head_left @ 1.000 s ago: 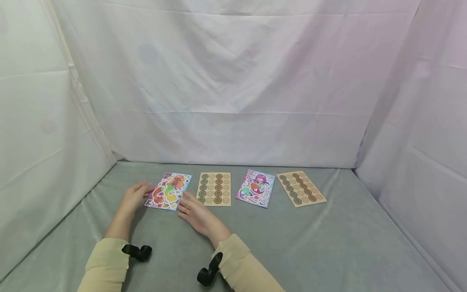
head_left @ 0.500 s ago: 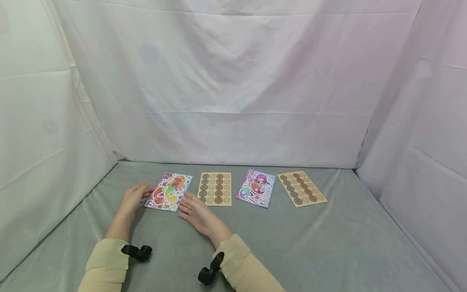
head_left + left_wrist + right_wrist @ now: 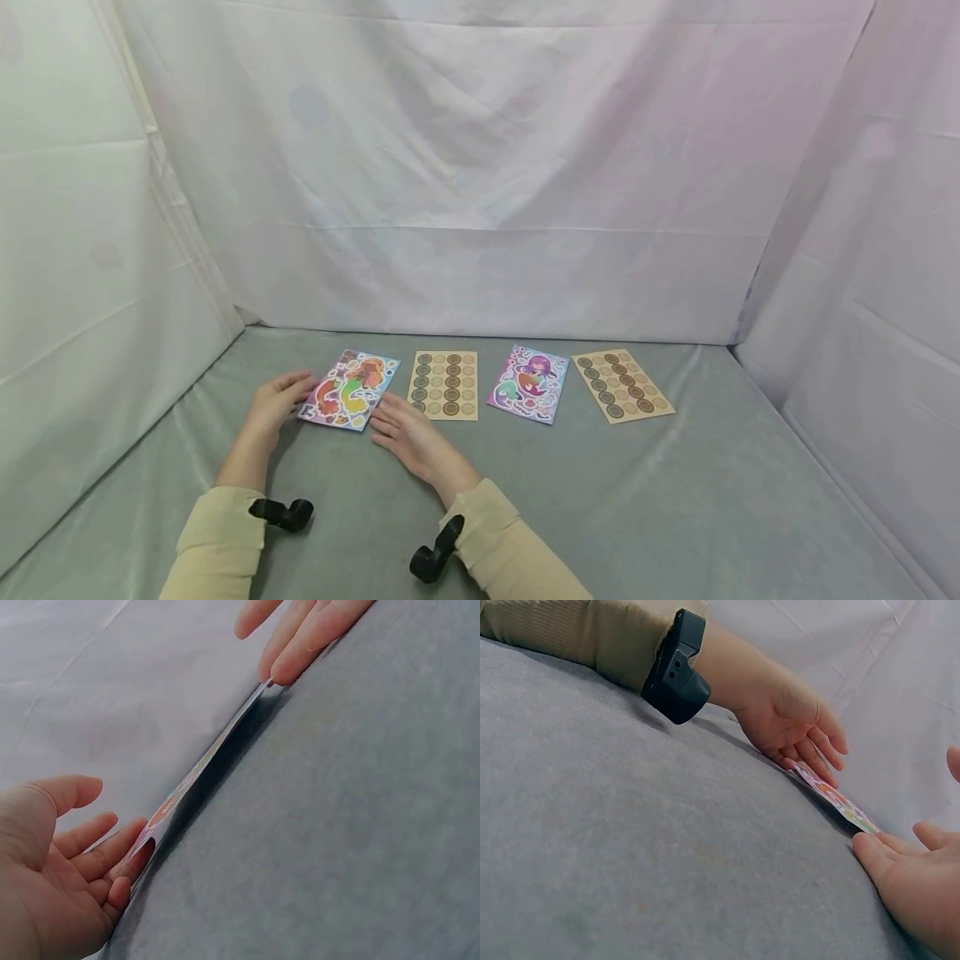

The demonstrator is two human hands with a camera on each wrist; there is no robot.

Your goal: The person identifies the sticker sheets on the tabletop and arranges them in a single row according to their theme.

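A colourful mermaid sticker sheet lies at the far left of the row, between both hands. My left hand touches its left edge, fingers fairly straight, with the thumb apart from the sheet in the left wrist view. Along the opposite edge rest the extended fingers of my right hand. Seen side-on in the left wrist view, the sheet has a dark shadow gap beneath it, slightly off the cloth. The right wrist view also shows the sheet spanning from one hand's fingertips to the other's.
To the right lie a tan sheet of round stickers, a purple-haired mermaid sheet and another, tilted tan sheet. Grey cloth covers the table. White curtains stand behind and at both sides.
The head view has shifted very slightly. Both hands stay at the sticker sheet's edges, and the other sheets lie as before.
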